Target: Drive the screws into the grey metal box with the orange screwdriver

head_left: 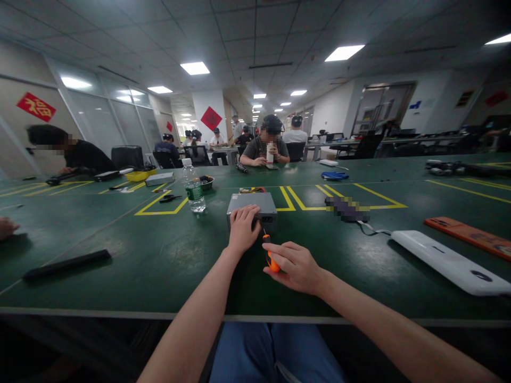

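A grey metal computer power supply (pixel 257 200) sits on the green table in front of me, its black socket facing my way. My left hand (pixel 242 229) grips its near edge, fingers over the top and thumb down the front. Between the fingers of my right hand (pixel 293 264) is a screwdriver (pixel 273 261) with an orange and black handle. Its thin shaft points up at the front of the power supply; whether the tip touches a screw is too small to tell. Some wires show behind the box.
A water bottle (pixel 194 186) and a dark bowl (pixel 206 183) stand to the left. A black bar (pixel 67 265) lies nearer. On the right are a white power bank (pixel 447 260) with a cable, an orange phone (pixel 471 234) and blue gloves (pixel 334 175). Other people sit across the table.
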Demonstrator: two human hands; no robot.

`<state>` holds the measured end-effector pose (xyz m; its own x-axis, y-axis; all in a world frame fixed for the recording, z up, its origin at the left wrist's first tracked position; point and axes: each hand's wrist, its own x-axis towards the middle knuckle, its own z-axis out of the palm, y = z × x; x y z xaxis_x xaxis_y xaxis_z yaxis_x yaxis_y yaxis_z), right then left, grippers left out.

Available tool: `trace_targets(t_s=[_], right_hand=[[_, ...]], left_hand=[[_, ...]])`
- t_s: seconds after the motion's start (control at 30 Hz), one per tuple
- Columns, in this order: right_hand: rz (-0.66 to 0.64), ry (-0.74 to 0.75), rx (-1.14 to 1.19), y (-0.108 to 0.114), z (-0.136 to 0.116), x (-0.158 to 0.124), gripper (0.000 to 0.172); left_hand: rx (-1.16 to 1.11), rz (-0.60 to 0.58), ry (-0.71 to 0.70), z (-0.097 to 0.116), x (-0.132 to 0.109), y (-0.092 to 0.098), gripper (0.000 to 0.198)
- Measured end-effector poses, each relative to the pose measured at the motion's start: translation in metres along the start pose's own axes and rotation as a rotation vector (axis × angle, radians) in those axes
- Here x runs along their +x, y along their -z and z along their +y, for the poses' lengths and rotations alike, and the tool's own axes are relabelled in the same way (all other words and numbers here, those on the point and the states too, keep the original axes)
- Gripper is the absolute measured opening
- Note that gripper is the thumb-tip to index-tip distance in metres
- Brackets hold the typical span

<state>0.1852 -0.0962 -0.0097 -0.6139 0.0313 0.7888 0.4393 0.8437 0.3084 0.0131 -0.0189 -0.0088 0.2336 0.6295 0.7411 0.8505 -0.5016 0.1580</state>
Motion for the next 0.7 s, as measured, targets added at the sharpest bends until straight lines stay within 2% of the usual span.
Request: trace_targets(t_s=[0.2,0.43,0.63,0.7], right_hand=[[-0.141,0.084,-0.005,0.0050,-0.0012,0.0039,0.029],[-0.027,0.034,0.020,0.0003,-0.0005,-0.0001,0.014],[-0.152,0.042,0.017,0.0040,-0.0009,0.0033,0.028],[-0.149,0.046,-0.008,0.0053,-0.0007,0.0045,0.029]], left_hand=[[0.000,0.006,0.002,-0.0001,0.0002,-0.0018,0.035],[0.011,0.013,-0.005,0.0002,-0.0001,-0.0014,0.035],[0.010,0.011,0.003,0.0011,0.0006,-0.0007,0.035],[0.006,0.014,0.006,0.0011,0.0006,-0.0011,0.034]])
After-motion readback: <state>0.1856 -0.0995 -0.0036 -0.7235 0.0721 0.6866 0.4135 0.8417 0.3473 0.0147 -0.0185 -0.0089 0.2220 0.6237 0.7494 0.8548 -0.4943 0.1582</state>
